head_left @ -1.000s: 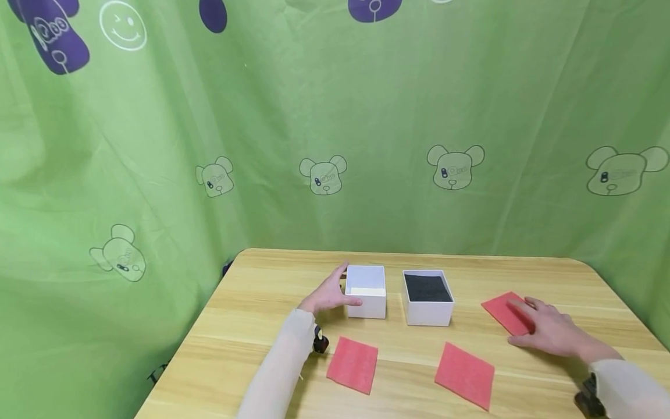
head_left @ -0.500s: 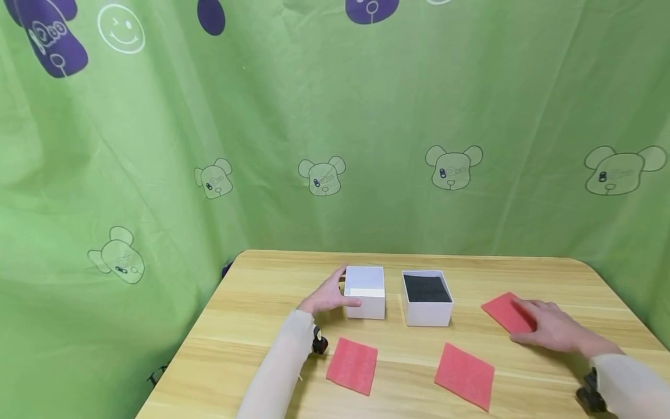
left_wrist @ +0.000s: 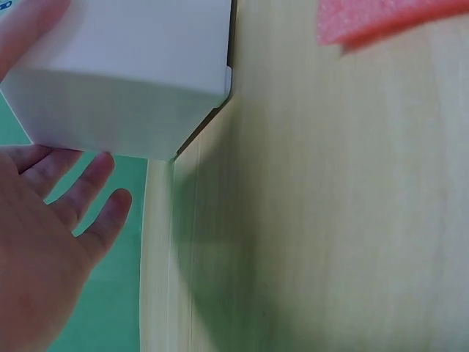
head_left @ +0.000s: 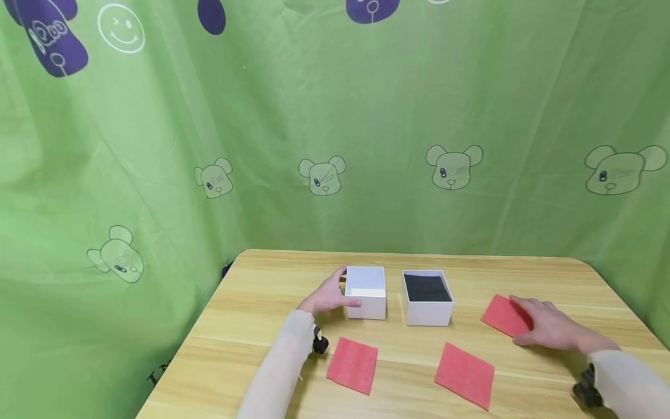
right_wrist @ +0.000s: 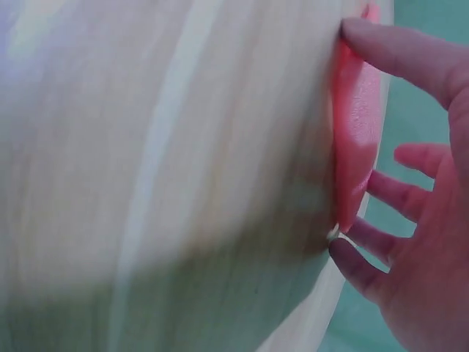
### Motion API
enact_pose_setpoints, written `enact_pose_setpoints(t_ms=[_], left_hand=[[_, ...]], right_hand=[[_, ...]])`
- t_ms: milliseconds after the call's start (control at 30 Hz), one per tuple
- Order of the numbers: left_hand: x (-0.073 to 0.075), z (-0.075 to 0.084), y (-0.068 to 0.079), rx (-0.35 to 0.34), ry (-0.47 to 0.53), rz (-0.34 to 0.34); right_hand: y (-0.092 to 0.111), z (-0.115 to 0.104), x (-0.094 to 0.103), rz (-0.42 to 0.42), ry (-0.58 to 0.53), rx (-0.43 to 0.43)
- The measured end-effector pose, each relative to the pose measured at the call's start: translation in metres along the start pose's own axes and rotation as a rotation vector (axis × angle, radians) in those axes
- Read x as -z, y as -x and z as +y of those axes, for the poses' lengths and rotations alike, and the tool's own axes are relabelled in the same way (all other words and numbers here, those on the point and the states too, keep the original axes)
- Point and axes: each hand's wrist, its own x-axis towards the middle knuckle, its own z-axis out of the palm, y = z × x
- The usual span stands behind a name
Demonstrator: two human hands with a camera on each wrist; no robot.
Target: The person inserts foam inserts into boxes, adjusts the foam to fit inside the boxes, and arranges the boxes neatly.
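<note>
My left hand [head_left: 327, 294] grips a white open-topped box [head_left: 366, 305] at its left side, thumb on the front wall and fingers toward the back. The left wrist view shows the thumb on one face of the box and the fingertips along another edge. On the right, my right hand [head_left: 555, 326] holds a red foam sheet [head_left: 501, 314] by its edges, with the sheet low at the tabletop. In the right wrist view the thumb touches one end of this foam sheet [right_wrist: 359, 117] and fingertips meet its other end; the hand partly hides it in the head view.
A second white box [head_left: 427, 314] with dark grey material inside stands right of the held one. Two more red foam sheets, one at left [head_left: 353, 365] and one at right [head_left: 464, 375], lie nearer on the wooden table [head_left: 403, 390]. A green curtain [head_left: 387, 221] hangs behind.
My right fingers have shifted from over the red foam sheet to its right edge, and the sheet has turned slightly. My left hand and the boxes stay where they were.
</note>
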Motion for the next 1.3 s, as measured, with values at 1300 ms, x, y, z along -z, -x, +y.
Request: enact_pose_setpoints(t_ms=[1300], left_hand=[[-0.003,0.002,0.006,-0.013,0.007,-0.032]], right_hand=[[-0.005,-0.067,0.047,0.176,-0.083,0.188]])
